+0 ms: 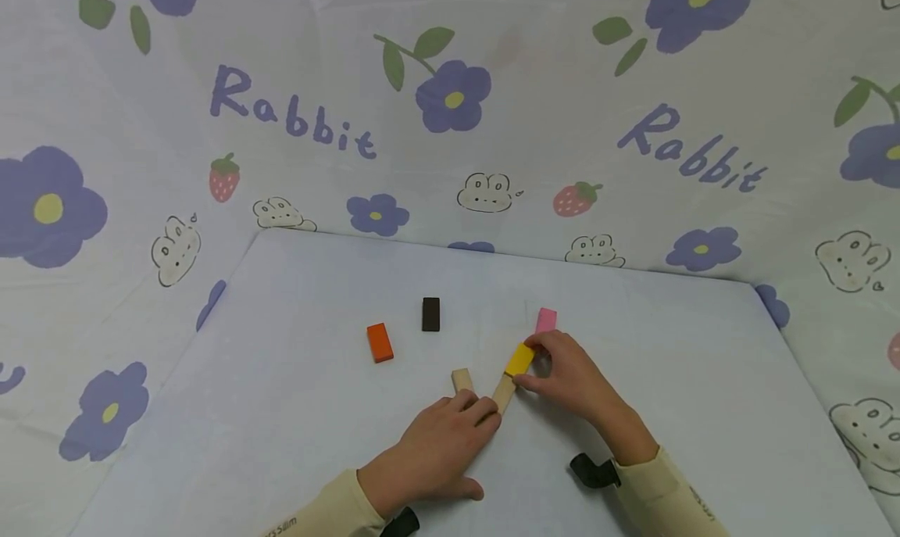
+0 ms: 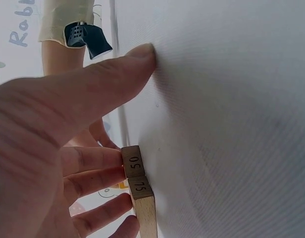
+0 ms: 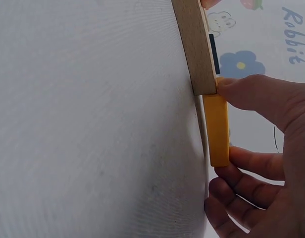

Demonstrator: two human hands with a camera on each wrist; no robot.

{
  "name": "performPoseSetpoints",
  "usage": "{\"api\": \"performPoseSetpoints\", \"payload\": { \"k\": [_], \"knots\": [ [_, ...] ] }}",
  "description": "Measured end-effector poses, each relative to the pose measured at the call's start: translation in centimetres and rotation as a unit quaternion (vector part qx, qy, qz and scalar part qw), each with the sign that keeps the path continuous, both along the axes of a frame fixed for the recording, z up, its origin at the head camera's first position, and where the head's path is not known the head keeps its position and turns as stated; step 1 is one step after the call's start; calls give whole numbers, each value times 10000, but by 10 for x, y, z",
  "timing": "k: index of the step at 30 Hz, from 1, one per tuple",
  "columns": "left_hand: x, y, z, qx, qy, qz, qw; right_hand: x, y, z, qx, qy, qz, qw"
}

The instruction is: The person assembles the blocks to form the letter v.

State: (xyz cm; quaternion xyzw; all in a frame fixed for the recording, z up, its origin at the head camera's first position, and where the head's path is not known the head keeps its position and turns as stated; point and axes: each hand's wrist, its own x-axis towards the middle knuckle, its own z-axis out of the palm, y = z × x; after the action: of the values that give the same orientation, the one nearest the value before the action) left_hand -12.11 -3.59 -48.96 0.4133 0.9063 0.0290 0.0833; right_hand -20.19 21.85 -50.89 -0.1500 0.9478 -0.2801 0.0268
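Observation:
Between thumb and fingers my right hand pinches a yellow block. Its near end meets the far end of a plain wooden block, and the two make one slanting line; the right wrist view shows the yellow block beside the wooden one. My left hand lies palm down with its fingers extended, fingertips touching two wooden blocks. A second wooden block angles away from the first, partly covered by those fingers. In the left wrist view, the adjoining block ends read "50" and "75".
A pink block lies just beyond my right hand. Farther left are a black block and an orange block. White cloth covers the table, and a patterned curtain rises behind its far edge.

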Motion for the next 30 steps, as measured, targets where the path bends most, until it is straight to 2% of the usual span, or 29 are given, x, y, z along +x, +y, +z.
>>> {"api": "performPoseSetpoints", "payload": {
  "k": [6,18,30],
  "knots": [
    [1,1,0,-19,-37,23,10000,0,-1,0,36,-84,14,10000],
    [0,0,-1,12,210,-79,9997,0,3,1,-79,-115,40,9999],
    [1,0,-1,-3,238,-87,9997,-1,2,-1,-50,-110,32,9999]
  ]
}}
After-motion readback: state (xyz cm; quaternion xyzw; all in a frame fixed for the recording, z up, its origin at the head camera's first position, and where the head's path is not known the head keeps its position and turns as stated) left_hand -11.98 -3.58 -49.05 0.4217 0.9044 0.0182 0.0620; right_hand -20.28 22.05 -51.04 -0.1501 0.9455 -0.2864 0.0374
